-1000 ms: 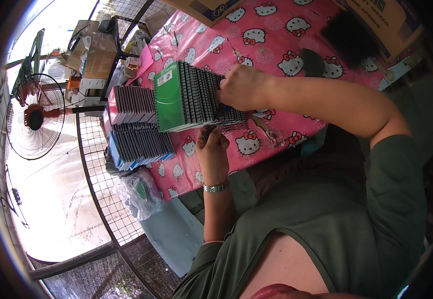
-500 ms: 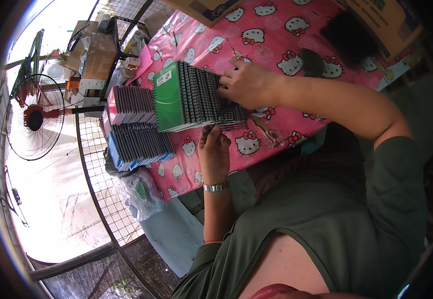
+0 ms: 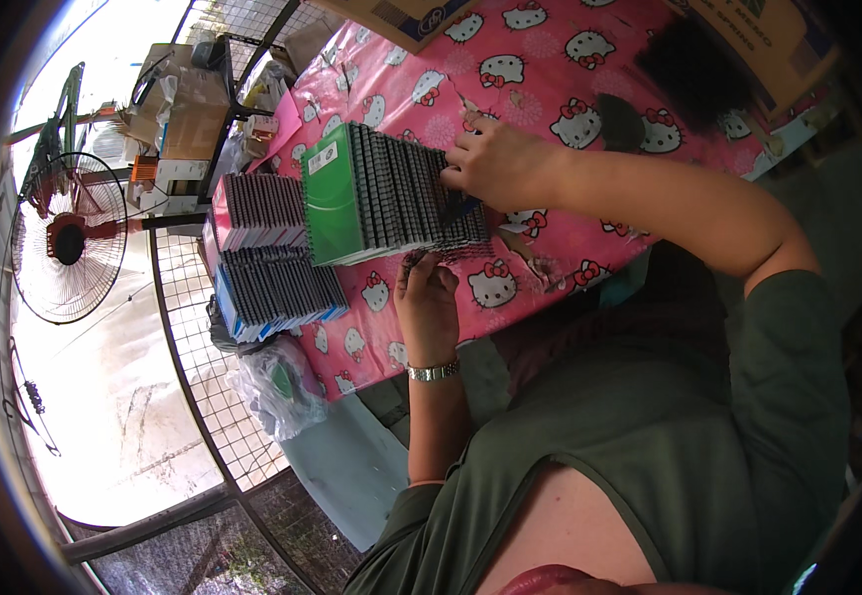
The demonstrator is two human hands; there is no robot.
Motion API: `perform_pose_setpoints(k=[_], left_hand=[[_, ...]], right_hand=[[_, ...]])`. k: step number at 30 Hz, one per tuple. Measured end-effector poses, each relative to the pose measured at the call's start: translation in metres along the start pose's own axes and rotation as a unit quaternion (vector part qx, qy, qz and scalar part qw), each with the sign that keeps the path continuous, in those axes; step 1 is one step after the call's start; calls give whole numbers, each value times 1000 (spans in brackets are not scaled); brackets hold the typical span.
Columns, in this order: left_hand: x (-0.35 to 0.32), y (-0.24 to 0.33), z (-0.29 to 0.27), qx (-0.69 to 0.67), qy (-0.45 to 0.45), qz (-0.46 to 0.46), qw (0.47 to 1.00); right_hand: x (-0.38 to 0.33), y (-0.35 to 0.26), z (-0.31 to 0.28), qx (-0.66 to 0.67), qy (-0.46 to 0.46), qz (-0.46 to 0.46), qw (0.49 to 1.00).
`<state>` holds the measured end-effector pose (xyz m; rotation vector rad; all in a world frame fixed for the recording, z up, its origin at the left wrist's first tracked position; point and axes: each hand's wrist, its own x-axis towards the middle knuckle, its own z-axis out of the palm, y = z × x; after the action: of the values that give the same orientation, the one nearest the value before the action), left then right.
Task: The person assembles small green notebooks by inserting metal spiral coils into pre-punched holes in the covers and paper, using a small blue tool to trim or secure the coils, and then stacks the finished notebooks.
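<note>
A row of spiral notebooks with black wire bindings [image 3: 406, 193] stands on the table, a green cover [image 3: 332, 203] facing left. At the row's right end is my right hand [image 3: 495, 164], fingers curled against the bindings. A dark bluish piece shows below these fingers; its kind is unclear. My left hand [image 3: 426, 302], with a metal watch [image 3: 434, 372] at the wrist, is closed at the row's near edge. Its fingertips pinch dark, thin, wire-like strands by the bindings; their exact kind is hard to see.
Left of the row are stacks of pink notebooks [image 3: 262, 210] and blue notebooks [image 3: 282, 283]. A pink patterned cloth [image 3: 540, 89] covers the table. Cardboard boxes [image 3: 798, 59] and a black bundle [image 3: 693, 79] lie at the far right. A plastic bag [image 3: 277, 392] hangs by the left edge; beyond is a fan [image 3: 69, 238].
My right hand has shifted slightly right along the bindings, and the dark bluish piece below it shows more. My left hand stays nearly in place.
</note>
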<state>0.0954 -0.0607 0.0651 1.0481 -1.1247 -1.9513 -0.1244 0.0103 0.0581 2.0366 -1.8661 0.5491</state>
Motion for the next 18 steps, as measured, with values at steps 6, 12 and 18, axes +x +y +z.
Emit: perform_pose_setpoints(k=[6,12,18], left_hand=[[4,-5,3,64,-19,17,998],[5,-8,-3,101,-16,53,993],[1,-4,11,-18,39,1,999]], right_hand=[[11,-9,-3,19,-59,-27,998],[14,-10,1,55,-104,3,993],[-5,4,15,-16,115,-40,992]])
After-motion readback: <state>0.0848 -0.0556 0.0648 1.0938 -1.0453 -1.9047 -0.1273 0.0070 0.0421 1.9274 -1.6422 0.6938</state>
